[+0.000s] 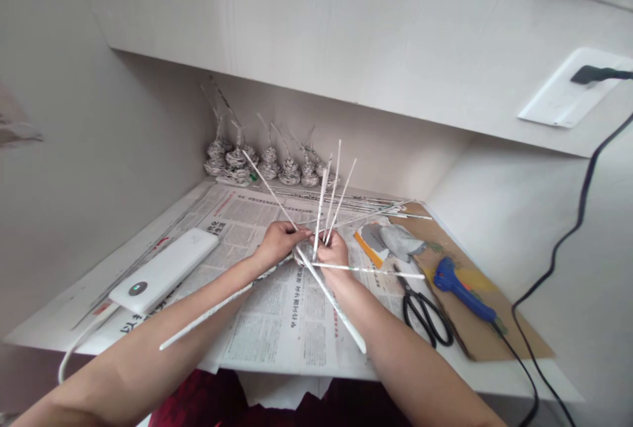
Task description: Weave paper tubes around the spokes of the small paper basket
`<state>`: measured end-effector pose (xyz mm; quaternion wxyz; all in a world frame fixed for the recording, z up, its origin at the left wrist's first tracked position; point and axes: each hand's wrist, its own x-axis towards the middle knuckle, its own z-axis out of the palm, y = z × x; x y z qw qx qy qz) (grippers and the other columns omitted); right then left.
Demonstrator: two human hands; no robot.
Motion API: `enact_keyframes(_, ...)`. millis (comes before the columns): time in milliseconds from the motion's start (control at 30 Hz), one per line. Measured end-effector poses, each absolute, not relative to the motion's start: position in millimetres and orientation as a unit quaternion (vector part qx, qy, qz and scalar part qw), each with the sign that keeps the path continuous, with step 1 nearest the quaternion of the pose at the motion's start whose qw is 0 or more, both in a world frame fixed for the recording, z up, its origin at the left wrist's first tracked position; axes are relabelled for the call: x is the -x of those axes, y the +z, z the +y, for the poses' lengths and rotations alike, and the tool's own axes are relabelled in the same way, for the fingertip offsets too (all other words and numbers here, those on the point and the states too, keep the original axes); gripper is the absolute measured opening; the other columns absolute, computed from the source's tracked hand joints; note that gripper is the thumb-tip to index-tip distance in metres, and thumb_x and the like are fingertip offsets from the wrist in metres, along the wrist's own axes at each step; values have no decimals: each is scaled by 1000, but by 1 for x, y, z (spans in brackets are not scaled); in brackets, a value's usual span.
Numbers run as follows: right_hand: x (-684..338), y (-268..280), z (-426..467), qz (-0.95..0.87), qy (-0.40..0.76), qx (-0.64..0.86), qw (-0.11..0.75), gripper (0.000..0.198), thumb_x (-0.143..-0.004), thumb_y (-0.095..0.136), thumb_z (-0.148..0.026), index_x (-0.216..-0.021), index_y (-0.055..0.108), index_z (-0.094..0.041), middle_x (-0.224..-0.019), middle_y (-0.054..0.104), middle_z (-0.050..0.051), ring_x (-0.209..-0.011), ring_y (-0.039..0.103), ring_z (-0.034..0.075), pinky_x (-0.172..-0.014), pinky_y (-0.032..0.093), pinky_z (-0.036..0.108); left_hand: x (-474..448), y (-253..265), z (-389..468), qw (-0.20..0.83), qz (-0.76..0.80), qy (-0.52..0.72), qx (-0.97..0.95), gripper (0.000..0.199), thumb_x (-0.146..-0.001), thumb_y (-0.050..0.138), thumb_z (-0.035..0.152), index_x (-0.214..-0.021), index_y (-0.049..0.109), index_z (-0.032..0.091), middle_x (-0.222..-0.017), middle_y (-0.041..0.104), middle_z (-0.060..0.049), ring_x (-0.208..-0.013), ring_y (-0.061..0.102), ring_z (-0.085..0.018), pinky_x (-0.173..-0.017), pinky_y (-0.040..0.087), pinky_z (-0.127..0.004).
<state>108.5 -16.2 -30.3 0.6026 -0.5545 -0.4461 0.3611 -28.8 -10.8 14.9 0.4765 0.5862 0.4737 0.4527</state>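
My left hand [281, 242] and my right hand [332, 249] meet over the middle of the table. Between them is a bundle of thin rolled-paper sticks [339, 308] that cross at the centre and fan out in several directions. Some sticks point up and away, one runs right, and others reach down towards me. The left thumb and fingers pinch the sticks close to the crossing. Curled round the same crossing from the right are the right-hand fingers. Exactly how the sticks join is hidden by the fingers.
Newspaper [257, 335] covers the table. Woven paper gourds [289, 171] line the back wall, with loose paper sticks [356, 203] before them. A white power bank [165, 269] lies left. Right are black scissors [425, 315], a blue glue gun [462, 292], cardboard [519, 341] and a hanging cable [558, 249].
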Motion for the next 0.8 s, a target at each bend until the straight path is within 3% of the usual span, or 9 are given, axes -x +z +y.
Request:
enact_keyframes(233, -102, -20, -20, -410, 379, 565, 607, 23, -56, 70, -32, -64, 52, -21, -49, 48, -8, -48, 45, 12, -47, 36, 23, 22, 12, -13, 564, 435, 470, -521, 44, -59, 74, 47, -84, 74, 10, -75, 73, -9, -67, 65, -20, -62, 49, -28)
enact_keyframes(600, -103, -20, -22, -402, 399, 541, 622, 22, -55, 71, -31, -66, 56, -19, -55, 56, -5, -49, 49, 11, -47, 40, 23, 22, 13, -12, 418, 470, 463, -624, 31, -67, 68, 40, -82, 74, 13, -82, 74, -8, -75, 67, -21, -71, 50, -29)
enact_keyframes(800, -96, -4, -30, -375, 442, 504, 641, 20, -54, 68, -26, -68, 55, -18, -53, 56, -5, -47, 50, 12, -46, 40, 24, 25, 16, -12, 400, 481, 472, -621, 26, -68, 68, 35, -82, 73, 15, -81, 74, -6, -76, 67, -21, -73, 51, -29)
